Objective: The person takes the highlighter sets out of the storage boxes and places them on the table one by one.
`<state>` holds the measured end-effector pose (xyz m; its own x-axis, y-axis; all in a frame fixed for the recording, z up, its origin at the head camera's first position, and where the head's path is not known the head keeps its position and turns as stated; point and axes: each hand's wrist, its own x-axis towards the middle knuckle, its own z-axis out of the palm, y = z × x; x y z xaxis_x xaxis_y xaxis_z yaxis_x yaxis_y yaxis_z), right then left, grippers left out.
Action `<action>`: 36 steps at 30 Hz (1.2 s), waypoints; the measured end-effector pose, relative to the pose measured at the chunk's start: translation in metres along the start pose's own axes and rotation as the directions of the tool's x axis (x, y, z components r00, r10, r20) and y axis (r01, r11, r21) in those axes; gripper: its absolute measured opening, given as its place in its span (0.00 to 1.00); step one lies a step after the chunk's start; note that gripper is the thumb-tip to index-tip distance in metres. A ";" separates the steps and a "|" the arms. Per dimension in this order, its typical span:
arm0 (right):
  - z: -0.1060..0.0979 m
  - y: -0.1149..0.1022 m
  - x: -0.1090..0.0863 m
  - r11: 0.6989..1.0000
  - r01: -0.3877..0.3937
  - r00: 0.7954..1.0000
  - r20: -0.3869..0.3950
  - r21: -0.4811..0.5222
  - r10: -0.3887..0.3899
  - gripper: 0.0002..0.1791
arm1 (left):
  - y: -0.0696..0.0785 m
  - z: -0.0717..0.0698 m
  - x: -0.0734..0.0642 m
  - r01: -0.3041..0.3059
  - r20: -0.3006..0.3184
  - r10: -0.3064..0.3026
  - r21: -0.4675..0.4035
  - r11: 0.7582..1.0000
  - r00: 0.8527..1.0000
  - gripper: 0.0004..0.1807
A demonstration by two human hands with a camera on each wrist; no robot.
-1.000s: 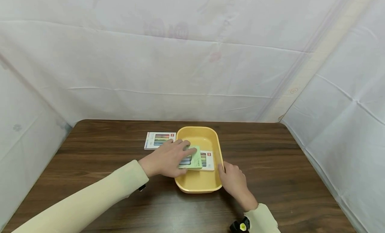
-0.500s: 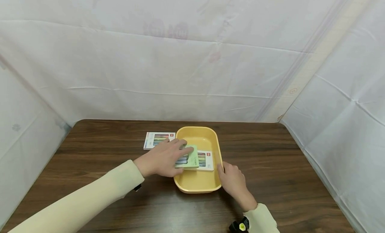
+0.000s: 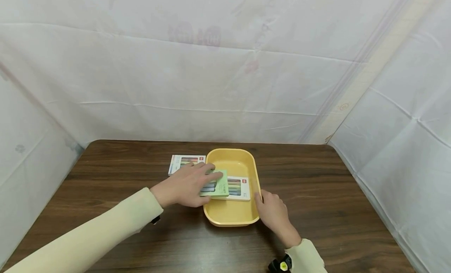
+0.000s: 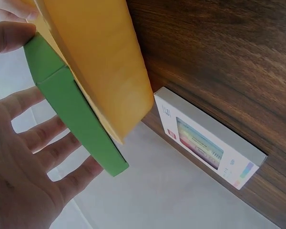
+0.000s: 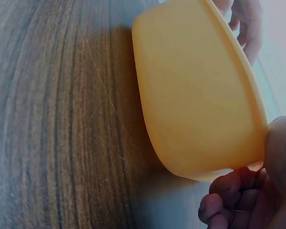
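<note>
My left hand (image 3: pixel 186 184) grips a flat green box (image 3: pixel 221 187) with a window showing coloured sticks. The thumb lies along the near edge and the fingers along the far edge, as the left wrist view also shows. It hovers over the left rim of a yellow plastic basin (image 3: pixel 231 217). Inside the basin lies a white box of coloured sticks (image 3: pixel 243 189), partly covered by the green one. With thumb and curled fingers, my right hand (image 3: pixel 275 211) holds the basin's right rim. The fingers (image 5: pixel 248 200) curl under that rim in the right wrist view.
Another white box of coloured sticks (image 4: pixel 205 138) lies on the dark wooden table (image 3: pixel 317 194), left of the basin and partly behind my left hand. White sheeting (image 3: pixel 197 77) rises along the table's back and sides.
My left hand has drawn the green box leftward, from over the basin towards its left rim, uncovering more of the white box inside. My right hand stays at the right rim.
</note>
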<state>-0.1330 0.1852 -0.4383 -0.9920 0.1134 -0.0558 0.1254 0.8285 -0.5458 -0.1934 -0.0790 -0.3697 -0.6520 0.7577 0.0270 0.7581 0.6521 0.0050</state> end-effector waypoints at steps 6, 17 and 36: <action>0.000 0.000 -0.001 1.000 0.000 1.000 -0.001 0.003 0.000 0.19 | -0.002 -0.001 -0.005 0.007 -0.017 -0.007 0.000 1.000 1.000 0.34; 0.001 0.000 0.000 1.000 -0.007 1.000 0.007 -0.004 0.007 0.17 | -0.006 0.000 -0.013 0.014 -0.034 -0.014 -0.015 1.000 0.999 0.34; 0.001 0.001 0.000 1.000 0.006 1.000 0.000 0.019 -0.006 0.18 | -0.013 0.005 -0.026 0.015 -0.115 -0.019 -0.039 0.999 0.993 0.35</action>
<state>-0.1326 0.1856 -0.4395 -0.9927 0.1089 -0.0524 0.1194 0.8187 -0.5616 -0.1867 -0.1068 -0.3755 -0.6605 0.7373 0.1419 0.7483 0.6619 0.0443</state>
